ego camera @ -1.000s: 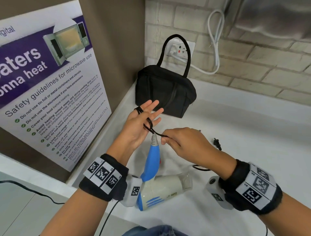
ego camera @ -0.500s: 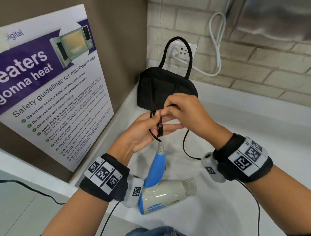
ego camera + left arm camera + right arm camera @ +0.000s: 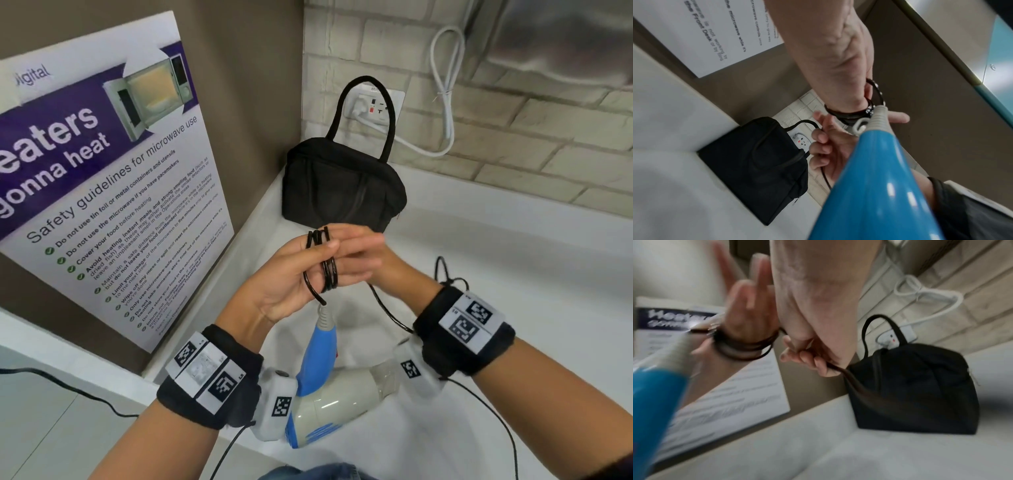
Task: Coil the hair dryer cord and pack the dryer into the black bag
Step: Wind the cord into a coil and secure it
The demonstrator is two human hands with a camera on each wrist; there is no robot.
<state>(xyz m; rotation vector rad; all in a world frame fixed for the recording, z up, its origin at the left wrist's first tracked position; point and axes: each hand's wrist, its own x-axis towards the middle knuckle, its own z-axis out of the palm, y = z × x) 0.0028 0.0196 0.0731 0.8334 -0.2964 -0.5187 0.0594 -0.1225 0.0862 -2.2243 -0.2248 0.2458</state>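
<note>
White counter (image 3: 496, 342) runs into a corner: pale brick wall behind, brown panel on the left carrying a microwave safety poster (image 3: 102, 192). Wall socket (image 3: 373, 106) sits just behind the black bag (image 3: 342, 185); a white cable (image 3: 445, 89) is plugged into it and loops up the brick. Bag stands upright at the back of the counter, one handle up; whether it is open, can't tell.

Hair dryer (image 3: 329, 394) lies on its side on the counter at the near edge, cream body, blue handle tilted up toward the hands.

Left hand (image 3: 294, 274) is palm-up with fingers straight; several turns of the black cord (image 3: 329, 270) sit around those fingers. Right hand (image 3: 373, 260) is just behind the left, mostly hidden in the head view; the right wrist view shows its fingers (image 3: 818, 363) curled around the cord strand. Loose cord trails down past the right wrist onto the counter.

Versus 0.5 s ago: right hand has dropped from on top of the left fingers to behind and below them. More turns now show on the left hand. Loose cord on the counter looks shorter. Dryer and bag haven't moved.
</note>
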